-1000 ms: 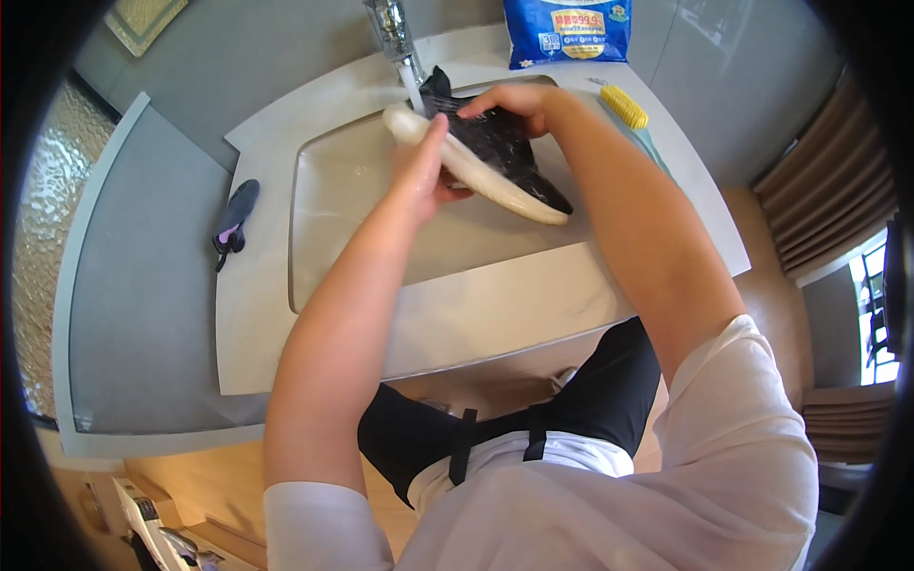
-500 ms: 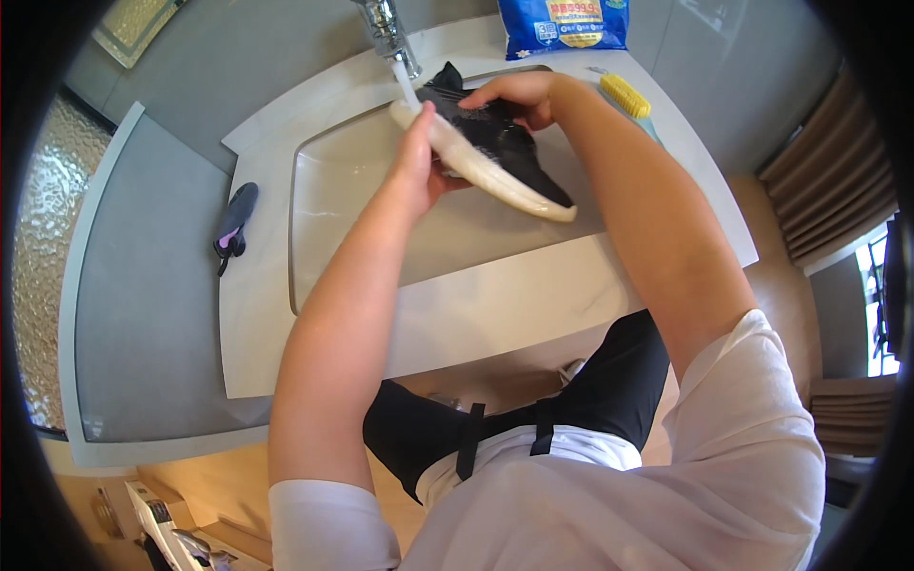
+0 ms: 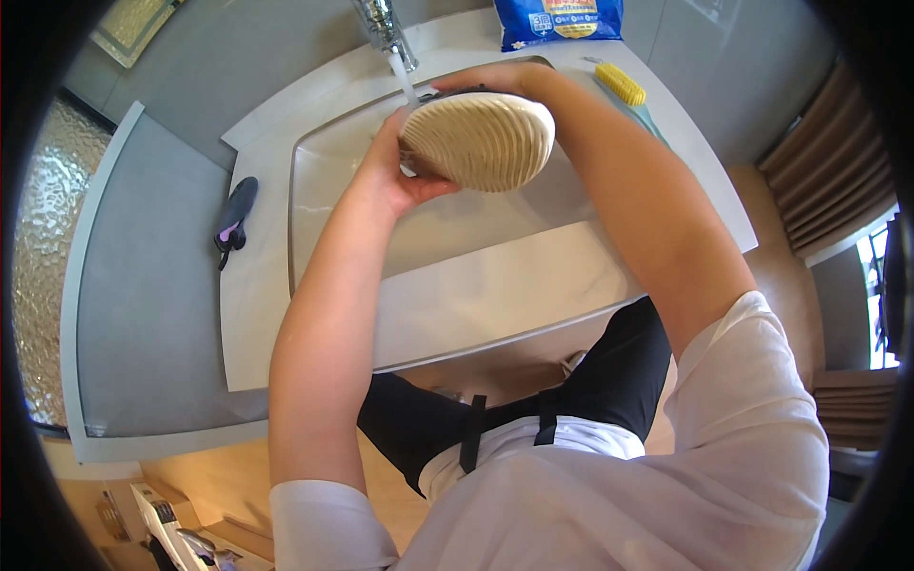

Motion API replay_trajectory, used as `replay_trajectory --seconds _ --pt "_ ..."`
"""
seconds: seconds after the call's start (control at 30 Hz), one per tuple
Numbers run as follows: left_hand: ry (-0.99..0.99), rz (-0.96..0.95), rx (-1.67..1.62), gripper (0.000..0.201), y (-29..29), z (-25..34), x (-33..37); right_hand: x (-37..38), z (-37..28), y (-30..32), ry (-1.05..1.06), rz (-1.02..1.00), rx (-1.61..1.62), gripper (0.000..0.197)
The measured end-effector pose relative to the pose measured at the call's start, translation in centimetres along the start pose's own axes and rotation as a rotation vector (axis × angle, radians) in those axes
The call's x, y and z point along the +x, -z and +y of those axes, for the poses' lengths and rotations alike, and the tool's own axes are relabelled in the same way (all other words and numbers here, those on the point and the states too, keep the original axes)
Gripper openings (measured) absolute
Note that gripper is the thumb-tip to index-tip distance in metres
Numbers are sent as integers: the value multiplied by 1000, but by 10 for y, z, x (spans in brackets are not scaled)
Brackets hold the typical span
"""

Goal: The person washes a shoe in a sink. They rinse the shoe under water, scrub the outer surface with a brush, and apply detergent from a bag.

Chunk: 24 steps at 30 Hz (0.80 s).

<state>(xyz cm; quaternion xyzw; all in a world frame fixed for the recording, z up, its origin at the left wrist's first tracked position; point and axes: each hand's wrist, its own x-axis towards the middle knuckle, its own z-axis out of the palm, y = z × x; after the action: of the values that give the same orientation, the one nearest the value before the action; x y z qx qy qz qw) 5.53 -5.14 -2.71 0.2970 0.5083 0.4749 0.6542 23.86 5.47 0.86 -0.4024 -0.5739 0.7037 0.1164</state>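
A black shoe with a ribbed cream sole [image 3: 486, 143] is held over the sink basin [image 3: 328, 209], sole turned up toward me. My left hand [image 3: 395, 176] grips its left end, with fingers under the sole's edge. Along the shoe's far side lies my right hand [image 3: 505, 78], its fingers largely hidden behind the shoe. From the chrome faucet [image 3: 386, 33] a stream of running water [image 3: 402, 78] falls at the shoe's far left end. Only a thin strip of the black upper shows.
On the counter's right stands a yellow-bristled brush [image 3: 621, 86] with a pale green handle. A blue package [image 3: 560, 24] sits behind it. A dark brush-like item [image 3: 236, 219] lies left of the basin. A grey partition [image 3: 162, 285] borders the counter's left side.
The shoe has rolled over in my hands, from its side and dark upper showing to its sole facing me. My right hand has shifted to the shoe's far side.
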Motion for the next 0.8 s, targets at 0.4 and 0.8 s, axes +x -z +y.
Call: replay_trajectory --seconds 0.4,0.8 --pt "158 148 991 103 -2 19 7 42 38 64 -109 -220 449 43" --pt "-1313 -217 880 117 2 6 18 58 45 37 79 -275 438 43"
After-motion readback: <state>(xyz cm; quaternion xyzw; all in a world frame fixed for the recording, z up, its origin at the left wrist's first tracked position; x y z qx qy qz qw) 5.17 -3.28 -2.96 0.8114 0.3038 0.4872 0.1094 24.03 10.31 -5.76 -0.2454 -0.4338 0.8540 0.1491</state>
